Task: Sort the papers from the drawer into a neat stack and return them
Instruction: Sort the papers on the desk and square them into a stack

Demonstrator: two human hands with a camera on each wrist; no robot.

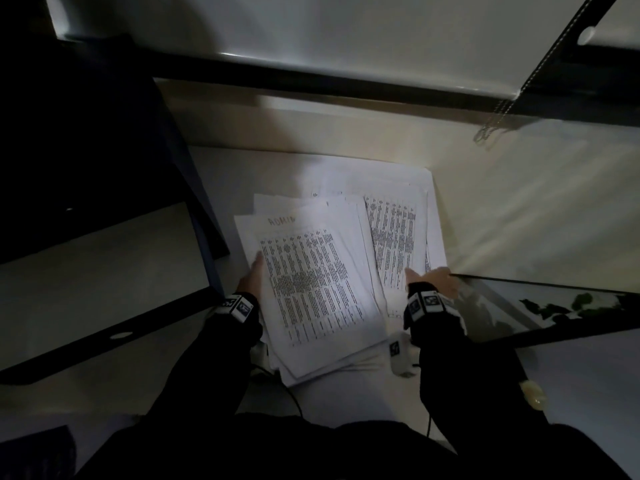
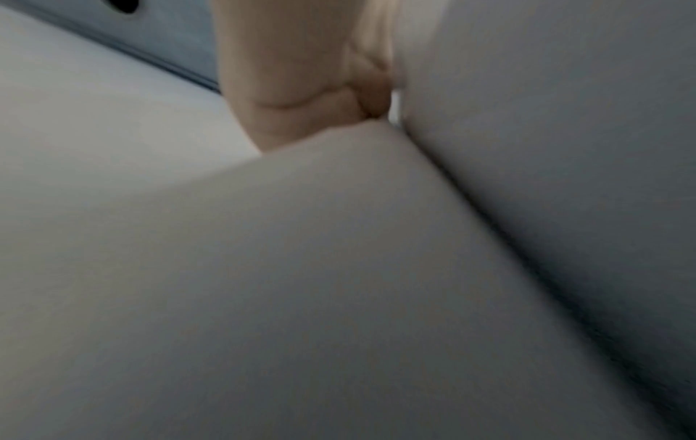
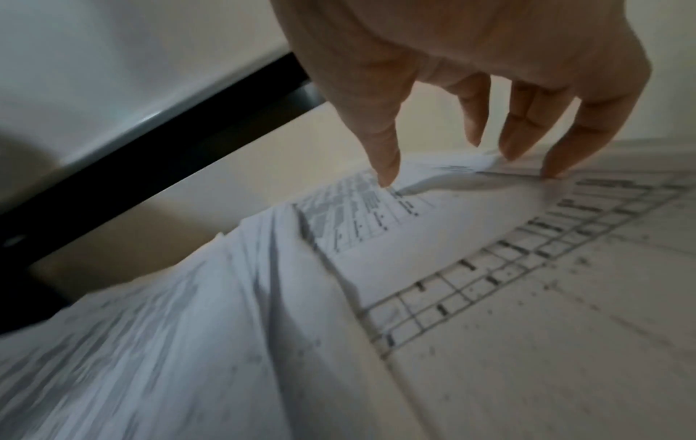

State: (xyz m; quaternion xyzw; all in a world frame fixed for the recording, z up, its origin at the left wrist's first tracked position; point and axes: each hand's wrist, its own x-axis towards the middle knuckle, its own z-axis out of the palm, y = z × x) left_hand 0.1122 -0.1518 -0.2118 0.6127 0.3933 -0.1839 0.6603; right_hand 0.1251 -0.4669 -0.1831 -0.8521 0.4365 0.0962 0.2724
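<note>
Printed white papers lie fanned out on a pale surface. A front pile with dense tables overlaps a second pile behind and to its right. My left hand grips the front pile's left edge, thumb on top and fingers hidden beneath. In the left wrist view the hand is wedged against blank white sheets. My right hand rests on the right pile's near edge. In the right wrist view its spread fingertips touch the sheets, one of which curls up slightly.
A dark cabinet and a grey panel with a slot handle stand at the left. A dark glossy panel lies just right of the papers. A black rail runs along the wall, a blind cord hangs at right.
</note>
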